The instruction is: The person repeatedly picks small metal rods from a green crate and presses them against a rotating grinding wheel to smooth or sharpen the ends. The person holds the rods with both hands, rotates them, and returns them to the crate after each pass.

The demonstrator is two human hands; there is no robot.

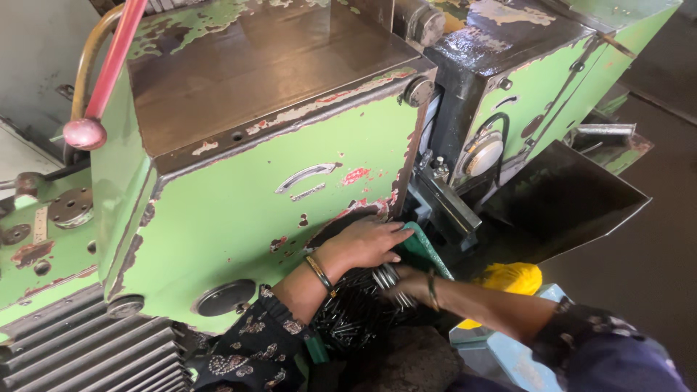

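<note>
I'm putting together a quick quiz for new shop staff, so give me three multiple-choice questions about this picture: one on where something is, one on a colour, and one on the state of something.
1. Where does the left hand rest?
A. on the red-knobbed lever
B. at the machine's lower edge, above the pile of dark metal pins
C. on the yellow cloth

2. What colour is the machine housing?
A. light green
B. blue
C. orange

3. What state is the right hand in?
A. empty, flat
B. closed on a bundle of pins
C. out of view

Answers:
1 B, it sits just above the pins.
2 A, its paint is green, chipped in spots.
3 B, silvery pin ends stick out of its grip.
</note>
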